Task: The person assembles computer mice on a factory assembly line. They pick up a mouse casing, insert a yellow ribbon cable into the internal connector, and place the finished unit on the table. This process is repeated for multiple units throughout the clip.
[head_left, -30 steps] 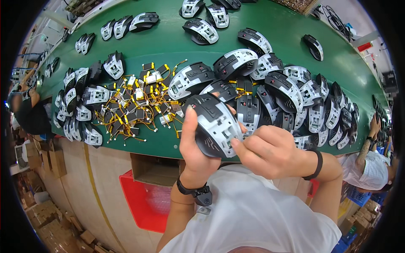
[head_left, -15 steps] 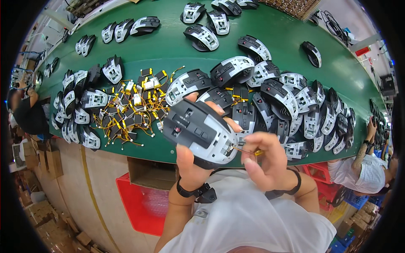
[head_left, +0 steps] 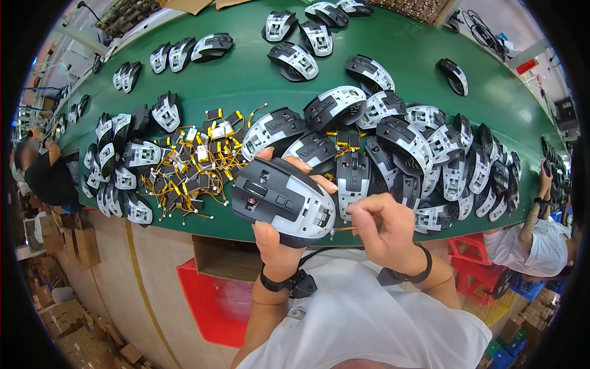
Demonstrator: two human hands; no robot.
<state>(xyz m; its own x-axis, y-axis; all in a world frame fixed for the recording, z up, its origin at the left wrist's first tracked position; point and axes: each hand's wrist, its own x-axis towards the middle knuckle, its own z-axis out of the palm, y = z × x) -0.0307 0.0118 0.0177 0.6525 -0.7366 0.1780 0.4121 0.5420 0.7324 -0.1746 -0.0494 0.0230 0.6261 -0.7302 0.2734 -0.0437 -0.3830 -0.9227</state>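
Note:
My left hand (head_left: pixel 278 249) holds a black and light-grey computer mouse (head_left: pixel 289 205), its fingers behind the shell and its thumb on the near side. Openings in the grey part face up and to the right. Just right of the mouse, my right hand (head_left: pixel 393 232) is closed in a pinch on a thin battery lead (head_left: pixel 345 229). A small pale connector at the lead's tip points at the mouse's grey end, close beside it. Whatever else lies in my right palm is hidden. Left of the mouse is a heap of small batteries with yellow tape and wires (head_left: pixel 200 154).
Many similar mice (head_left: pixel 409 147) crowd the green table (head_left: pixel 418 55) to the right, with another group (head_left: pixel 114 154) at left. A red bin (head_left: pixel 206 313) and a cardboard box (head_left: pixel 224 261) stand below the near edge. Co-workers sit at far left and right.
The connector tip has come away from the mouse's opening to just outside its edge. The mouse has shifted slightly left, and my right fingers have curled tighter around the lead.

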